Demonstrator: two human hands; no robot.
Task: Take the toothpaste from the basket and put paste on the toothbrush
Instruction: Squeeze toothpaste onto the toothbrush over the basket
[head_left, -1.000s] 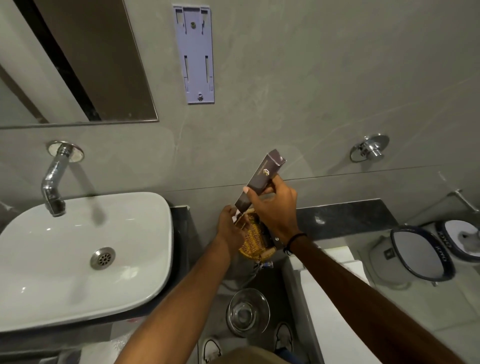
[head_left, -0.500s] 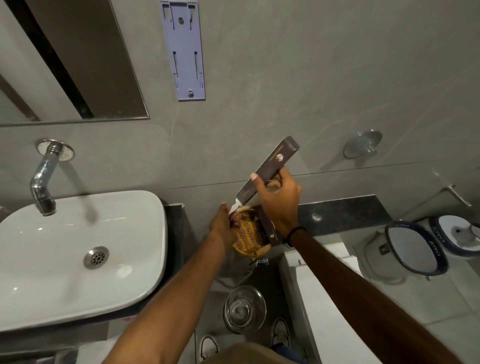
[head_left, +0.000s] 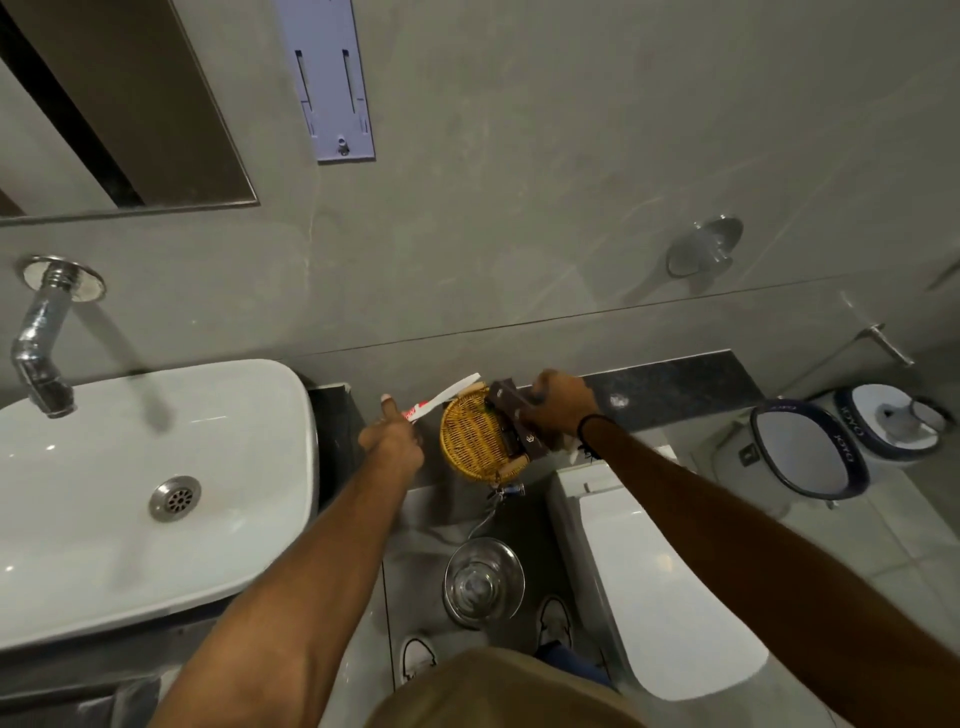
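Observation:
A round yellow wicker basket (head_left: 470, 439) stands on the dark stone ledge (head_left: 675, 382) against the wall. My left hand (head_left: 392, 441) is just left of the basket and grips a white toothpaste tube (head_left: 447, 397) with red print, which points up and to the right over the basket's rim. My right hand (head_left: 561, 410) holds a long dark brown box (head_left: 514, 421) that lies across the basket's right side. No toothbrush is visible.
A white sink (head_left: 145, 493) with a chrome tap (head_left: 41, 358) is at the left. Below the ledge are a white toilet (head_left: 665, 587), a glass bowl-like object (head_left: 483, 579) and a hose. Two bins (head_left: 810, 452) stand at the right.
My right hand has lowered the brown box from upright in the air down onto the basket. My left hand has drawn the toothpaste tube out to the left.

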